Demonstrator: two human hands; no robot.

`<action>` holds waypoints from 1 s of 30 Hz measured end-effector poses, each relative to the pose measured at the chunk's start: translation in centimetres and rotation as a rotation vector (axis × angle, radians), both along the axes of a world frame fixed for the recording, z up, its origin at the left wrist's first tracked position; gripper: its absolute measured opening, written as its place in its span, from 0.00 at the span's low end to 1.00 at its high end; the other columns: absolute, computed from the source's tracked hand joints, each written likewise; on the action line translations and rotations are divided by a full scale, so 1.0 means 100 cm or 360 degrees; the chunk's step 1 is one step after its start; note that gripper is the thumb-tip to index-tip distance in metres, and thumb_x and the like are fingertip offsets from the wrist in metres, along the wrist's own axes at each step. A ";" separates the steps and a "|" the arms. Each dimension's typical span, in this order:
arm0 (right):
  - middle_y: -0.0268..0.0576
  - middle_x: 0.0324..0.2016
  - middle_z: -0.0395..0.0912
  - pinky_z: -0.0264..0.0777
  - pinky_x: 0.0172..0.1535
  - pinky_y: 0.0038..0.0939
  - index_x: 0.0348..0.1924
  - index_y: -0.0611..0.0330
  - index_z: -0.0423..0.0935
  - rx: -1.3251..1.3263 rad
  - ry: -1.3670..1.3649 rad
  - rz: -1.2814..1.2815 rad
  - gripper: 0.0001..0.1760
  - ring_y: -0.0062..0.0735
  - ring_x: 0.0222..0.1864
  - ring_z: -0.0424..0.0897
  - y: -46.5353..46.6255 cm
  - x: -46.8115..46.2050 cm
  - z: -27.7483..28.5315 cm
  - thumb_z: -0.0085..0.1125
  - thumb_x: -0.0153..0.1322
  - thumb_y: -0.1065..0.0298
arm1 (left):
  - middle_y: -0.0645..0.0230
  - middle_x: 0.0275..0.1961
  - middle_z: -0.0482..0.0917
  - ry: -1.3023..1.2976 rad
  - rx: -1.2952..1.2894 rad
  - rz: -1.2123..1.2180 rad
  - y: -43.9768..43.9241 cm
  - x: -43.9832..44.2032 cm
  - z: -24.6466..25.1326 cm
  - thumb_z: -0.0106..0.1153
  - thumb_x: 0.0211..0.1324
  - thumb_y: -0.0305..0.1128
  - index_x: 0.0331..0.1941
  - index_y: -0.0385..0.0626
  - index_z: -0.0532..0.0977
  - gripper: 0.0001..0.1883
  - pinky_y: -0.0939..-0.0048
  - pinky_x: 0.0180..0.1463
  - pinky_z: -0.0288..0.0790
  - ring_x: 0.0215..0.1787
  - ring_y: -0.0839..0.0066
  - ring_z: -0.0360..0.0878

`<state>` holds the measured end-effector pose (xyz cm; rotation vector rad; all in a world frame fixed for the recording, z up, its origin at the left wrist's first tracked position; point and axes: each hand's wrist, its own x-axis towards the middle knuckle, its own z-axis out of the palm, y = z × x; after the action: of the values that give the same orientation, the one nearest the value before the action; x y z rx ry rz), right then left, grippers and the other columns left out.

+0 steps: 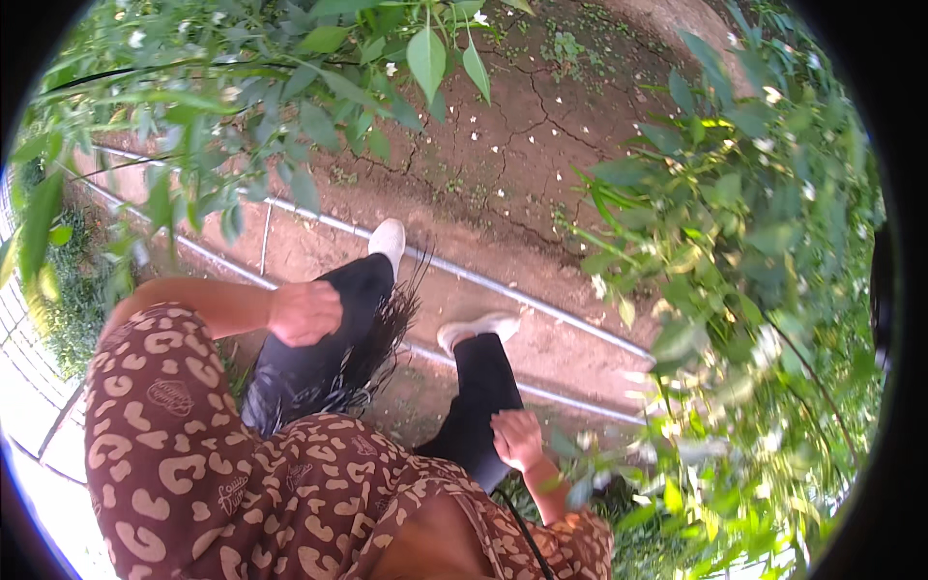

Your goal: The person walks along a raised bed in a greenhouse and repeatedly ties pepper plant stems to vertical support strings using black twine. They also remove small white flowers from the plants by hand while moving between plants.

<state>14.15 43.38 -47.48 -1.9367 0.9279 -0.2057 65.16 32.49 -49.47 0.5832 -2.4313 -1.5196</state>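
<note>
My left hand (308, 313) is over my left thigh, seen from the back, with its fingers curled and its palm hidden. Beside it, a bundle of thin dark strands (384, 337) hangs along the inner side of that leg. My right hand (517, 439) rests against the black trousers (487, 377) at my right thigh, fingers bent a little and nothing visible in them. Both light shoes (388, 243) are on bare soil, one near a metal rail and the other between two rails.
Long metal rails (507, 290) run slantwise across the soil, with a crossbar (266, 239) between them at left. Leafy plants with white flowers (725, 290) crowd the right side, and more foliage (319, 94) overhangs the upper left. Fallen petals lie on cracked ground (536, 138).
</note>
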 end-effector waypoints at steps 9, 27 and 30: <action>0.40 0.38 0.77 0.69 0.49 0.44 0.37 0.53 0.79 0.0309 0.1554 -0.0238 0.10 0.44 0.44 0.76 0.086 0.127 0.081 0.50 0.69 0.62 | 0.51 0.45 0.77 -0.1758 0.0274 0.0897 0.098 -0.034 0.083 0.44 0.65 0.49 0.47 0.39 0.72 0.23 0.53 0.54 0.69 0.51 0.51 0.74; 0.51 0.34 0.82 0.73 0.45 0.39 0.44 0.53 0.80 0.0652 0.0510 -0.0977 0.16 0.46 0.39 0.81 -0.014 0.124 0.203 0.52 0.70 0.55 | 0.55 0.39 0.82 -0.0989 0.0872 0.2119 0.112 0.184 0.231 0.51 0.56 0.37 0.39 0.41 0.78 0.14 0.60 0.43 0.74 0.37 0.58 0.81; 0.52 0.36 0.82 0.73 0.46 0.41 0.44 0.52 0.80 0.0599 0.0775 -0.0895 0.17 0.48 0.41 0.81 -0.024 0.100 0.197 0.52 0.69 0.54 | 0.62 0.34 0.81 -0.0684 0.1147 0.2402 0.126 0.170 0.273 0.53 0.57 0.33 0.43 0.39 0.77 0.13 0.68 0.36 0.73 0.32 0.70 0.79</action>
<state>24.20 41.00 -27.82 -1.3599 1.6948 0.1241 82.15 45.14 -22.18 2.2701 -0.7345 -1.3706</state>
